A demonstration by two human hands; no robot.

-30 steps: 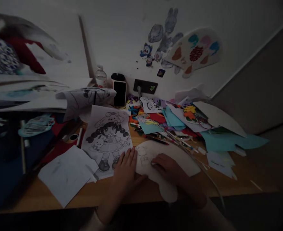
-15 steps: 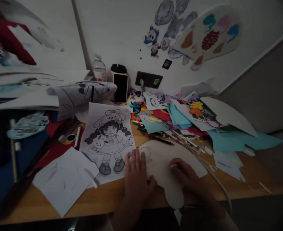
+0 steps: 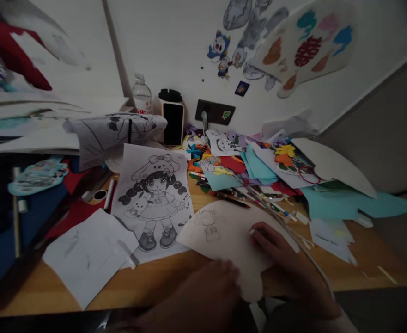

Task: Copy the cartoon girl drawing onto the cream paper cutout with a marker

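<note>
A pale fan-shaped board (image 3: 234,231) lies at the table's front, with a faint pencil sketch (image 3: 210,224) on its left part. My right hand (image 3: 270,243) rests on the board's right side, its fingers curled around a small white piece (image 3: 252,232), perhaps an eraser. Near the board's handle is my left hand (image 3: 213,282), blurred, its fingers bent; whether it holds anything is hidden. Left of the board lies a printed sheet (image 3: 158,194) showing a girl with braids and a dog-eared hat.
A blank white sheet (image 3: 90,254) lies front left. Behind the board are pens, cut paper and blue sheets (image 3: 258,164). A grey cable (image 3: 310,259) runs along its right. A bottle (image 3: 142,95) and a phone (image 3: 173,124) stand at the back.
My left hand has moved off the board's left part, toward me and right to the handle, uncovering the sketch. My right hand has shifted slightly right and up.
</note>
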